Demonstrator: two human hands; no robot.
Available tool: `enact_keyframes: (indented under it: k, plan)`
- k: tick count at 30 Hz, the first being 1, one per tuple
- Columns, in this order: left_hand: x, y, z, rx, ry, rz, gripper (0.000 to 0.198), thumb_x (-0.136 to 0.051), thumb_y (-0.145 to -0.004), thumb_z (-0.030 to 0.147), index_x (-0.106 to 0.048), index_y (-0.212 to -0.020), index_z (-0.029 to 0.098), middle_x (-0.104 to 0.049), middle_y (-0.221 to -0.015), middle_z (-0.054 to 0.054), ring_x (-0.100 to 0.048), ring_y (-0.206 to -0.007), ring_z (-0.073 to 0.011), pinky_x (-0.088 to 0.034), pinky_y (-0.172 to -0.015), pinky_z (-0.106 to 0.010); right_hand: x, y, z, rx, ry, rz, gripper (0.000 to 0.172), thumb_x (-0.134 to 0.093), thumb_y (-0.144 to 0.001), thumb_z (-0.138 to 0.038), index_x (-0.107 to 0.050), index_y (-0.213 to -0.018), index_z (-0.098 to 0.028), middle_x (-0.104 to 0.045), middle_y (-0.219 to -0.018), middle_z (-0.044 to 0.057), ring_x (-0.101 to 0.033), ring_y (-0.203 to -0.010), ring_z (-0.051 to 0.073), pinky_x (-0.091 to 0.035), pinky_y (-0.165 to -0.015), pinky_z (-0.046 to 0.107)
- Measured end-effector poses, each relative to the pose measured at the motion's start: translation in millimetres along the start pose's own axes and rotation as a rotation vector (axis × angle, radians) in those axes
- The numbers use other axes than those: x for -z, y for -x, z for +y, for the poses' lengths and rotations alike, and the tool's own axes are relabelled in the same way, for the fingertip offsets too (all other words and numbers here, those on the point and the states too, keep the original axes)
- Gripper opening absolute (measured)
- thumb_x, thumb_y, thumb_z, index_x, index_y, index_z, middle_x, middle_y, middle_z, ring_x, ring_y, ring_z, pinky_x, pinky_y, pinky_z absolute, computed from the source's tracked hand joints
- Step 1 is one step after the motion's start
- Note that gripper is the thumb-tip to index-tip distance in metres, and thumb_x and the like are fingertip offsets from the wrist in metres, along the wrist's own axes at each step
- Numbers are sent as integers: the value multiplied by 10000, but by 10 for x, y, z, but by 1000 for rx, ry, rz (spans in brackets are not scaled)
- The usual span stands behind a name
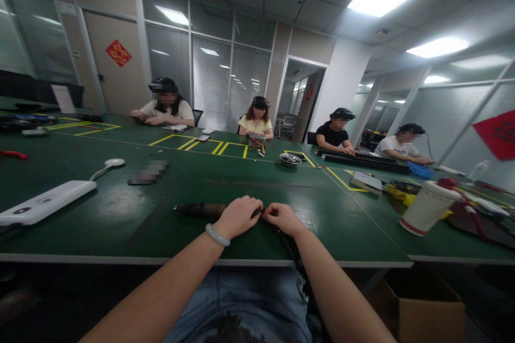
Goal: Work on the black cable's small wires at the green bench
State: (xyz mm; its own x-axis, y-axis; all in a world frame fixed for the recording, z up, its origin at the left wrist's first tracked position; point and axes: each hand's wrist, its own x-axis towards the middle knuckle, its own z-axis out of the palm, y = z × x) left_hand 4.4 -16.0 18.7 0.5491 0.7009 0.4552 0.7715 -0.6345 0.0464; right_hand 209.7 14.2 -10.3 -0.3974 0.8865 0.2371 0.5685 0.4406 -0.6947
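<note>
My left hand (pixel 238 216) is closed around one end of a dark, brownish cylindrical tool (pixel 200 209) that lies on the green table (pixel 120 209). A pale bracelet sits on that wrist. Right beside it, my right hand (pixel 284 217) pinches something small where the two hands meet; I cannot make out what it is. A dark cable (pixel 288 244) runs from the hands over the table's near edge toward my lap.
A white power strip (pixel 44 202) lies at left, a paper cup (pixel 427 207) at right, a metal bowl (pixel 290 159) further back. Several other people sit along the far side. A cardboard box (pixel 426 313) stands below the table at right.
</note>
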Motion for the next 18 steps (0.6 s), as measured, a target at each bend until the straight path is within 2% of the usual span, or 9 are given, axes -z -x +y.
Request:
enact_keyframes:
  k: [4, 11, 18]
  plan:
    - [14, 0, 13, 29, -7, -8, 118, -549, -853, 258, -571, -958, 211, -610, -915, -41, -540, -886, -191, -415, -758, -313, 7, 4, -19, 0, -9, 3, 176, -637, -773, -336, -678, -787, -166, -665, -742, 5, -567, -670, 124, -423, -604, 217]
    - [12, 2, -6, -16, 16, -2, 76, -537, -861, 246, -589, -906, 215, -617, -908, -36, -536, -883, -185, -410, -771, -312, 11, 5, -20, -1, 3, -3, 175, -635, -776, -339, -682, -790, -171, -651, -713, -5, -548, -638, 113, -405, -578, 209]
    - [26, 4, 17, 31, -11, -16, 123, -539, -859, 258, -574, -967, 211, -612, -911, -43, -544, -890, -188, -413, -758, -304, 7, -1, -27, -4, 20, 7, 168, -646, -768, -330, -685, -788, -168, -659, -722, 1, -560, -652, 122, -409, -590, 215]
